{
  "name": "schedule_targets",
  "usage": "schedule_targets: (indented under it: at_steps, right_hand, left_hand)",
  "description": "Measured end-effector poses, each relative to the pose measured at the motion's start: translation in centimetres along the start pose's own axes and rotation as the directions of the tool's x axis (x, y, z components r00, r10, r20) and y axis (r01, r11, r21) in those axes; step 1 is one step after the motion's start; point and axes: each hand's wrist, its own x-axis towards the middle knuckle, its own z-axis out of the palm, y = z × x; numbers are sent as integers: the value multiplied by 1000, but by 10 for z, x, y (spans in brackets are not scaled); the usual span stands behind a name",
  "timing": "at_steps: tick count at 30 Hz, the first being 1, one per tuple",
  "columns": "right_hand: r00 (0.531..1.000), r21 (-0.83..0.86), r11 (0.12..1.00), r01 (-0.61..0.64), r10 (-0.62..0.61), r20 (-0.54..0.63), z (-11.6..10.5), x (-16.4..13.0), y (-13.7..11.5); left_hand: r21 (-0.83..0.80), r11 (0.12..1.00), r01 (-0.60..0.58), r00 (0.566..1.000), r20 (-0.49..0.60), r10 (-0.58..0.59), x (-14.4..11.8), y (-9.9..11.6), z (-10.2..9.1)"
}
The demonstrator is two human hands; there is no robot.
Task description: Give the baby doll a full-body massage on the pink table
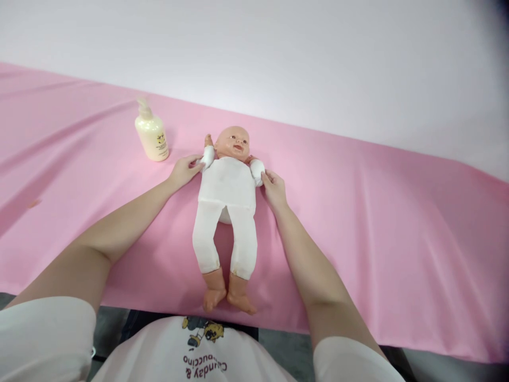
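A baby doll point(227, 183) with a white cloth body lies on its back on the pink cloth, head away from me and feet toward me. My left hand point(186, 171) pinches the doll's white upper arm on the left side. On the opposite side, the fingers of my right hand point(274, 187) are closed on its other arm near the elbow. Both doll arms are bent upward beside the head. Its bare plastic feet point(214, 289) point toward the near table edge.
A cream pump bottle point(153, 137) with a printed label stands left of the doll's head. The pink cloth point(326, 212) covers the table and has folds at both sides. Behind the table rises a white wall point(278, 58).
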Motion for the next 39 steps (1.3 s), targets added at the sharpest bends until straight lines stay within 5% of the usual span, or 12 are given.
schedule_targets:
  at_steps: [9, 17, 28, 34, 39]
  right_hand:
    - [988, 102, 994, -45, 60, -146, 9, 2, -3]
    - [991, 341, 940, -11, 56, -121, 8, 0, -5]
    - [999, 92, 996, -3, 6, -39, 9, -35, -18]
    - [997, 131, 991, -3, 13, -74, 4, -43, -26]
    - [952, 478, 876, -61, 195, -235, -11, -42, -26]
  left_hand:
    - [136, 982, 134, 991, -17, -133, 5, -2, 2]
    - [-285, 955, 84, 996, 10, -85, 4, -1, -4]
    - [-201, 978, -55, 996, 51, 67, -20, 10, -9]
    - [-240, 971, 11, 999, 47, 0, -23, 10, -12]
    - [-625, 773, 109, 986, -32, -164, -25, 5, -16]
